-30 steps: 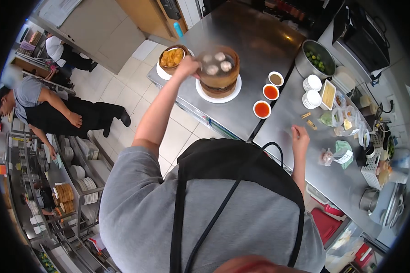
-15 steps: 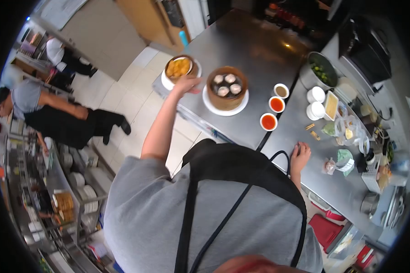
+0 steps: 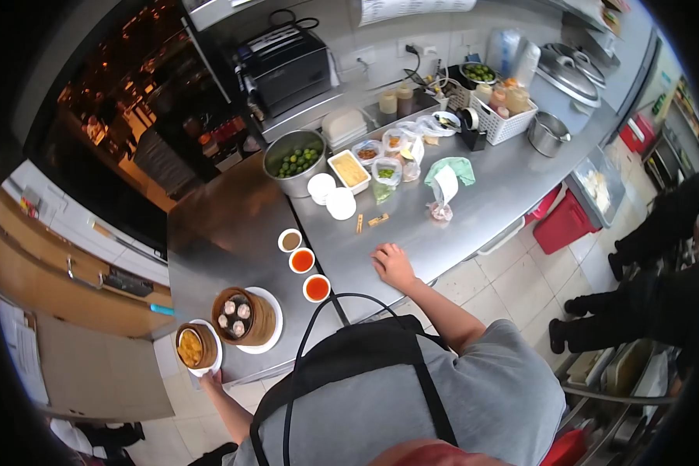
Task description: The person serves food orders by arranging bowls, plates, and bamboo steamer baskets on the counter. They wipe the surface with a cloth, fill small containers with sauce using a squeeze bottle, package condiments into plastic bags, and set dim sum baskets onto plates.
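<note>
My left hand (image 3: 211,380) is at the counter's near left corner, closed on the rim of a white plate (image 3: 217,359). On that plate stands a small bamboo steamer (image 3: 206,342) with yellow-orange pieces of food (image 3: 189,349). Just to the right, a larger bamboo steamer (image 3: 260,317) of pale dumplings (image 3: 234,314) sits on another white plate (image 3: 275,330). My right hand (image 3: 394,266) rests on the steel counter (image 3: 443,248), empty, its fingers slightly bent and apart. Between the hands are two cups of orange-red sauce (image 3: 316,288) and a cup of brown sauce (image 3: 290,241).
Behind the sauces stand a pot of green citrus fruits (image 3: 296,161), white cups (image 3: 340,203) and a tub of yellow food (image 3: 349,171). Further right are bagged ingredients, a white basket (image 3: 507,125) and a metal pot (image 3: 549,133). People in dark trousers (image 3: 637,299) stand at the right.
My view has swung toward the right side of the counter. My left hand has gone from beside the small steamer to its plate's rim. My right hand still rests on the counter.
</note>
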The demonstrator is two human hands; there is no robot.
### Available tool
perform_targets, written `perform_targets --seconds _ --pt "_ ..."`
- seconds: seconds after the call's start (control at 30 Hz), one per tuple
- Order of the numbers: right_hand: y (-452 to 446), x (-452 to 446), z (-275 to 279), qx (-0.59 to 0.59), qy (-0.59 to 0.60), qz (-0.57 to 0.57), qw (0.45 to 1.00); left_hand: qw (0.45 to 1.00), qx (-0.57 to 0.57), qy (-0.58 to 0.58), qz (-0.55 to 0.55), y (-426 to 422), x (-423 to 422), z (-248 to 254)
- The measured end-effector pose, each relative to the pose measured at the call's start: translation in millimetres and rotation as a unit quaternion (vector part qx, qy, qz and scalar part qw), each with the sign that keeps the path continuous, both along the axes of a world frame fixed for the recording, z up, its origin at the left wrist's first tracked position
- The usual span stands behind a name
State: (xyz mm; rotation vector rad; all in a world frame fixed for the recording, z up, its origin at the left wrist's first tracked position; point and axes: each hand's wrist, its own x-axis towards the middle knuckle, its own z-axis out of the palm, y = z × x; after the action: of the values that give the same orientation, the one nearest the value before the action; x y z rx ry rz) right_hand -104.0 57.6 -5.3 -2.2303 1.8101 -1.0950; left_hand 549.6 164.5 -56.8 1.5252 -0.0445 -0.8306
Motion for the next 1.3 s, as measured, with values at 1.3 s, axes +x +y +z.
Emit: perform_targets --seconds 1.3 --pt "1 -4 -2 0.021 -0.04 0.007 0.999 0.996 0.025 -0.072 0.049 -34 -54 9"
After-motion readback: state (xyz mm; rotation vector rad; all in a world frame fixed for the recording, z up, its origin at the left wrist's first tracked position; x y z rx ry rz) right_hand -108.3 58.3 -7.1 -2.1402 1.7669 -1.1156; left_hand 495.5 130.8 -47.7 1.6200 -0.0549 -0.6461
